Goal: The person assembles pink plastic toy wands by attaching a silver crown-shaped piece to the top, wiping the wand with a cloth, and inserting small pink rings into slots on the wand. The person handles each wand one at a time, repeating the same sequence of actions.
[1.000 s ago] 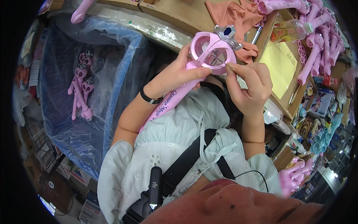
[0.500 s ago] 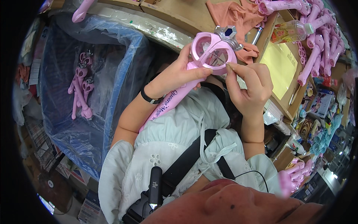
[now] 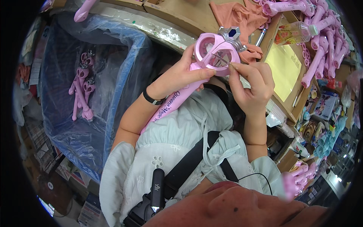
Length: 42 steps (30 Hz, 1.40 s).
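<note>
My left hand (image 3: 184,74) is closed around the neck of a pink toy wand (image 3: 174,99), just below its round double-ring head. The wand tilts, with its handle against my left forearm and lap. A silver crown piece with a dark blue gem (image 3: 234,32) tops the head. At the head's right-hand opening, my right hand (image 3: 254,86) pinches a thin dark stick (image 3: 221,59) between thumb and forefinger. The stick reaches into the ring; its far tip is hard to make out against the clear inside.
Left of me stands a blue bin (image 3: 128,72) lined with clear plastic, several finished wands (image 3: 80,92) inside. On the bench lie an orange cloth (image 3: 236,17), a marker (image 3: 260,36), a yellow sheet (image 3: 281,72), a drink bottle (image 3: 297,32) and a heap of pink wand parts (image 3: 331,34).
The thin stick now shows more clearly inside the ring, its angle slightly changed. My right fingers have shifted a little; the left hand and wand stay almost still.
</note>
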Each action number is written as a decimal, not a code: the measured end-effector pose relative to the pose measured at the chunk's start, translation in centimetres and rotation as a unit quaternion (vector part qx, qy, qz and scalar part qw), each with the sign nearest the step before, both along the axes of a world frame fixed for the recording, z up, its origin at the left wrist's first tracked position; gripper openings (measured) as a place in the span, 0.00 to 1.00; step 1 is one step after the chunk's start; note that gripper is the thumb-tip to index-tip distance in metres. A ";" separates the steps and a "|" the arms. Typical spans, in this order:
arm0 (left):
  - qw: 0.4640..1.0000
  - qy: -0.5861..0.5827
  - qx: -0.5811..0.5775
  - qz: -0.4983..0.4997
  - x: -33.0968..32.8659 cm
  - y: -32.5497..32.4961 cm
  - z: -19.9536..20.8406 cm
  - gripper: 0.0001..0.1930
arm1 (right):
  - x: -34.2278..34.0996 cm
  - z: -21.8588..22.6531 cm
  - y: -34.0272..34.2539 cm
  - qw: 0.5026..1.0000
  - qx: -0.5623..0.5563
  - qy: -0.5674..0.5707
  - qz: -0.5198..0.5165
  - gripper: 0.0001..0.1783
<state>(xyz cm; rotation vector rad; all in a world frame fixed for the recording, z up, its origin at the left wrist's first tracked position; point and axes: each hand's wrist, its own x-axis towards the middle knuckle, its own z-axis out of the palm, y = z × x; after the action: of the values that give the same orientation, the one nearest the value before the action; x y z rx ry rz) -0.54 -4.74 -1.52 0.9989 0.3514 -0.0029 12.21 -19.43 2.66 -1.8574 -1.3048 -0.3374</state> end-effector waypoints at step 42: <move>0.998 0.021 0.026 0.049 -1.1 1.1 0.6 0.34 | 1.6 -5.1 -5.0 0.966 -0.101 -0.072 -0.229 0.17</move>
<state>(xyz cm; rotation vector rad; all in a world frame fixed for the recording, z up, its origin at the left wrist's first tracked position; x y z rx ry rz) -1.64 -3.63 -0.91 1.0327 0.4399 0.0739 13.86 -24.48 -2.45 -2.3442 -1.0168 -0.6088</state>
